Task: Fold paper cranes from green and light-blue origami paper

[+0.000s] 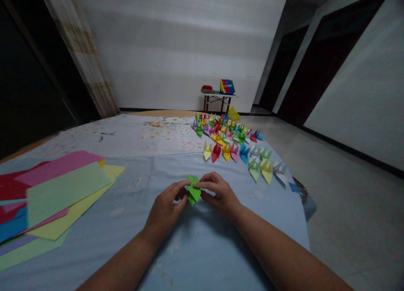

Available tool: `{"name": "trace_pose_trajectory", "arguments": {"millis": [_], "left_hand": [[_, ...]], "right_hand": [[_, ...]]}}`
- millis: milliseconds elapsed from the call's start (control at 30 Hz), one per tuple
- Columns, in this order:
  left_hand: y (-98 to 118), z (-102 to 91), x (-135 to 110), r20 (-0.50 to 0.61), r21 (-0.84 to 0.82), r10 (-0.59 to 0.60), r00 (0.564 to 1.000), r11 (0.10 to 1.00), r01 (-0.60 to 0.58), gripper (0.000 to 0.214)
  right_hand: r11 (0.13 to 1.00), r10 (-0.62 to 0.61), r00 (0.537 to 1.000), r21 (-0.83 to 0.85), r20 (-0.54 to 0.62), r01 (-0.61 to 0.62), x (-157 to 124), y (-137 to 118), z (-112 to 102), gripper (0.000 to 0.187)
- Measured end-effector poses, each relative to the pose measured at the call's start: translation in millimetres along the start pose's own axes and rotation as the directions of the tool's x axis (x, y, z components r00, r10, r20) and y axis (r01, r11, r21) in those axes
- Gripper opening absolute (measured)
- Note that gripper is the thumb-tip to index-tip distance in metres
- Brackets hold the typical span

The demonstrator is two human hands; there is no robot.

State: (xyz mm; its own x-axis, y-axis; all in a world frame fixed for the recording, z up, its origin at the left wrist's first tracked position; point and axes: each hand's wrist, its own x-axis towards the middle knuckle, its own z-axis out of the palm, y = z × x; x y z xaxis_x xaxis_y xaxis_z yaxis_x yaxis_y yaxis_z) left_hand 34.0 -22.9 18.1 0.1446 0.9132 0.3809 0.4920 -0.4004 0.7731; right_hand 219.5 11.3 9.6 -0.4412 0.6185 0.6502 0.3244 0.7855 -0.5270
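Observation:
A small folded green paper piece (193,190) sits between both my hands, just above the light blue cloth (195,249). My left hand (166,211) pinches its left side with thumb and fingers closed. From the other side, my right hand (217,192) grips it with curled fingers. A crowd of several finished paper cranes (232,143) in many colours stands beyond my hands, to the right.
A fanned stack of coloured paper sheets (59,194) lies at the left. A white paint-speckled sheet (135,133) covers the far part. Against the back wall stands a small table (217,99) bearing colourful items. The cloth's right edge (298,198) drops to a tiled floor.

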Motion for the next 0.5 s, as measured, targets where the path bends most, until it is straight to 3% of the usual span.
{"name": "trace_pose_trajectory", "arguments": {"millis": [233,367,500], "left_hand": [[3.3,3.0,3.2,0.038,-0.287,-0.169,0.985,0.942,0.173,0.022],[6.0,3.9,6.0,0.100,-0.526,-0.318,0.943,0.787,0.321,0.027],[3.9,5.0,6.7,0.206,-0.666,-0.384,0.900,0.619,0.416,0.028]], "right_hand": [[1.000,0.019,1.000,-0.007,0.014,-0.019,-2.3,4.8,2.2,0.026],[1.000,0.025,1.000,-0.013,0.008,-0.025,-2.9,5.4,2.6,0.024],[1.000,0.013,0.999,-0.024,0.032,-0.013,-3.8,4.7,4.1,0.022]]}}
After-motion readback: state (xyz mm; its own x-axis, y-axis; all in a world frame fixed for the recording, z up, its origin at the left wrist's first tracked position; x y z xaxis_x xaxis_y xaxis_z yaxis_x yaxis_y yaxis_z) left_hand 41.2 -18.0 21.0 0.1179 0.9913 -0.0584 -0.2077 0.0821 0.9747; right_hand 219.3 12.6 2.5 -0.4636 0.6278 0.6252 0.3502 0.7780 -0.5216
